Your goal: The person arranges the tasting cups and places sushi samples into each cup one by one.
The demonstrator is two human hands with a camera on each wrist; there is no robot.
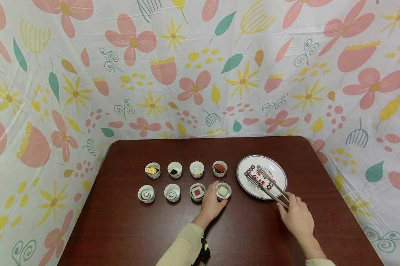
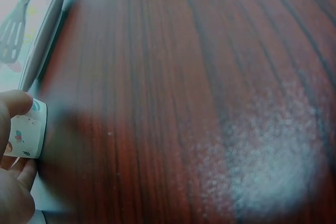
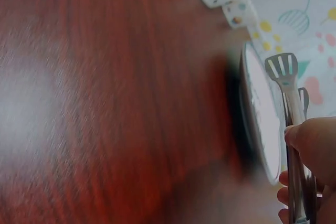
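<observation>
My left hand (image 1: 210, 205) holds a paper cup (image 1: 229, 191) at the right end of the front row, thumb and fingers on its sides. Inside that cup sits a sushi roll (image 1: 223, 191) with a yellow centre. In the left wrist view the cup's printed wall (image 2: 29, 132) shows between the fingers. Metal tongs (image 1: 275, 184) are gripped in my right hand (image 1: 297, 218), their slotted tips over the white plate (image 1: 279, 168) with nothing between them. The right wrist view shows the tongs (image 3: 294, 145) beside the plate (image 3: 257, 103).
Left of the held cup stands one with a red-centred roll (image 1: 197, 192), then two with swirled rolls (image 1: 146, 195) (image 1: 172, 194). Behind them, cups hold yellow-topped (image 1: 151, 170), black (image 1: 174, 171), pale (image 1: 197, 171) and orange-red (image 1: 219, 169) pieces. A flowered cloth (image 1: 193, 107) hangs around the brown table (image 1: 120, 229).
</observation>
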